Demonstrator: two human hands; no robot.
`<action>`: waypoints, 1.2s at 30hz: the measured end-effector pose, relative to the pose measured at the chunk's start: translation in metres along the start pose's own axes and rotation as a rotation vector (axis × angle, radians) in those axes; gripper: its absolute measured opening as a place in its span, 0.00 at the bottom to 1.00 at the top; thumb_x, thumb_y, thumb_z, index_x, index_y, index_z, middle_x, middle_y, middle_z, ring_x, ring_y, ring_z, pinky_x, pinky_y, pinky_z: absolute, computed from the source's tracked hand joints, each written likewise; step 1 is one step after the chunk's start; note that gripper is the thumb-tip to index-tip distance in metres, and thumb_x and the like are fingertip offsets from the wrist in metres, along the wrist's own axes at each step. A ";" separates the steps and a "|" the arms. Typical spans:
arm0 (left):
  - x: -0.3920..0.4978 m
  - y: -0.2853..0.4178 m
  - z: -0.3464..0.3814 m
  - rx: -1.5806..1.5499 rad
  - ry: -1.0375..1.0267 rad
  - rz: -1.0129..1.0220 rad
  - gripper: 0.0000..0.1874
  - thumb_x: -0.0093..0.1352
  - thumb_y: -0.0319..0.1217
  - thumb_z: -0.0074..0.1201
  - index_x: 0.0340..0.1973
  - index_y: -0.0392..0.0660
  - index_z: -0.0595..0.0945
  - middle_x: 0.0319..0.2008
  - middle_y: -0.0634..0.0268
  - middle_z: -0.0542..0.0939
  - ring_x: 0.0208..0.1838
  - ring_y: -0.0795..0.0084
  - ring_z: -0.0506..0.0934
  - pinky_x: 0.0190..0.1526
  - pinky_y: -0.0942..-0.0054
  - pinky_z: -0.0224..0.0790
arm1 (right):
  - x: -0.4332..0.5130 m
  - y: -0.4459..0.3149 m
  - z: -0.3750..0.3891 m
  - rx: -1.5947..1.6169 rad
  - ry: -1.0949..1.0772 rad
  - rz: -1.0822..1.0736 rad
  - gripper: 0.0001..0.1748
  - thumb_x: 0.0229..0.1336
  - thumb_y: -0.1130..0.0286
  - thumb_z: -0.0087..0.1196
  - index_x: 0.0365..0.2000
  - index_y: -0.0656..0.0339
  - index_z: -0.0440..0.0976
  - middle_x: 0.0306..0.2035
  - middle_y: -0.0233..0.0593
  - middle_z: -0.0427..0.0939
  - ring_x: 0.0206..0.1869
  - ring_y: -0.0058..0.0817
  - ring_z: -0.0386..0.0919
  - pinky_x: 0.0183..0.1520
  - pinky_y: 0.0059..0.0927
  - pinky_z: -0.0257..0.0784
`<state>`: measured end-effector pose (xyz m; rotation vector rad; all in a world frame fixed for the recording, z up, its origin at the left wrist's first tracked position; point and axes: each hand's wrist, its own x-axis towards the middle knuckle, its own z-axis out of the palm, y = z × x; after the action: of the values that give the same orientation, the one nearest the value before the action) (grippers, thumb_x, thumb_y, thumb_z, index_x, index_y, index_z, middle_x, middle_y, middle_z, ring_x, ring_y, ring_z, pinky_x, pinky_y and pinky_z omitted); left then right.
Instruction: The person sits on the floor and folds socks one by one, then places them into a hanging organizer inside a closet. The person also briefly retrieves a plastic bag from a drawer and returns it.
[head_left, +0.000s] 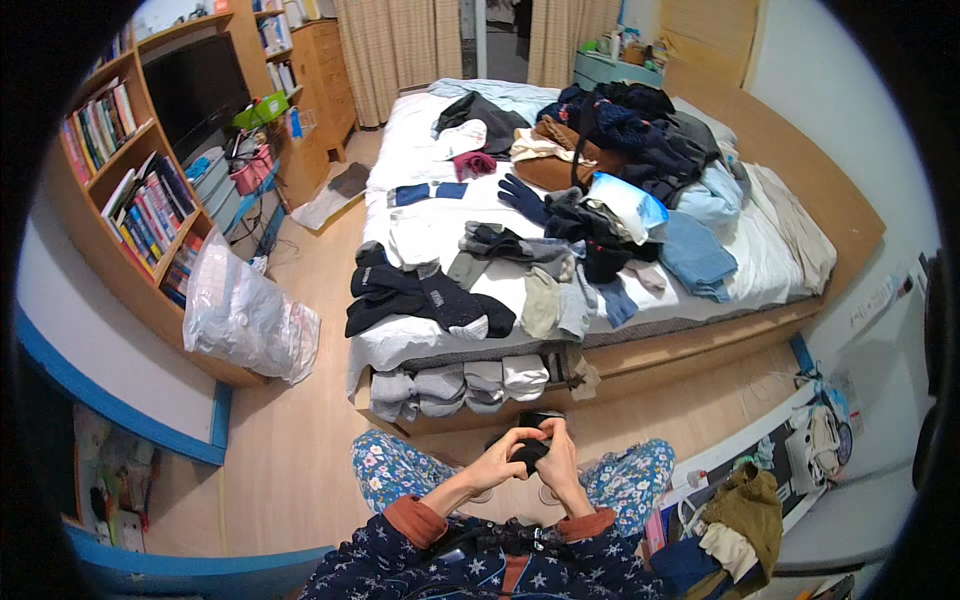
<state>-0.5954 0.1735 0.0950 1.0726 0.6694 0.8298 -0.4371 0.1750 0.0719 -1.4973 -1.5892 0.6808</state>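
Above my lap, my left hand (495, 463) and my right hand (559, 459) meet with a black cloth item, probably a sock (531, 453), gripped between their fingers. My hands hide part of it. Just ahead, a row of rolled grey and white socks (442, 382) sits along the bed frame's ledge. On the bed's near corner lie several long black socks (420, 296). Pale green and grey socks (541, 300) hang toward the mattress edge beside them.
A large clothes pile (637, 142) covers the far right of the bed (435, 217). Folded jeans (694, 251) lie near its right side. A clear plastic bag (240, 315) stands by the bookshelf (142, 172) at left. Clothes (739, 517) are heaped at my right.
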 end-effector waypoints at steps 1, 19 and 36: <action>0.001 -0.004 -0.001 0.045 0.063 0.006 0.32 0.55 0.19 0.52 0.58 0.40 0.65 0.43 0.62 0.76 0.37 0.77 0.75 0.38 0.77 0.69 | -0.001 -0.001 0.001 -0.044 -0.065 0.021 0.15 0.43 0.77 0.60 0.32 0.60 0.67 0.32 0.46 0.75 0.36 0.48 0.76 0.37 0.43 0.70; -0.010 0.009 0.011 -0.028 0.042 0.041 0.27 0.57 0.20 0.55 0.53 0.39 0.69 0.41 0.62 0.76 0.39 0.75 0.76 0.41 0.77 0.70 | 0.000 -0.005 0.003 -0.095 0.052 0.169 0.17 0.44 0.72 0.62 0.34 0.62 0.66 0.32 0.50 0.77 0.37 0.52 0.77 0.37 0.46 0.71; -0.002 -0.012 -0.002 0.323 0.218 0.044 0.08 0.60 0.21 0.50 0.36 0.37 0.74 0.27 0.52 0.76 0.28 0.63 0.76 0.33 0.66 0.67 | -0.007 0.005 0.015 0.205 -0.033 0.461 0.04 0.49 0.81 0.53 0.29 0.64 0.74 0.27 0.32 0.77 0.28 0.19 0.73 0.30 0.23 0.68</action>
<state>-0.5951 0.1693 0.0830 1.3014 0.9911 0.9044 -0.4472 0.1710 0.0587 -1.7149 -1.1585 1.0942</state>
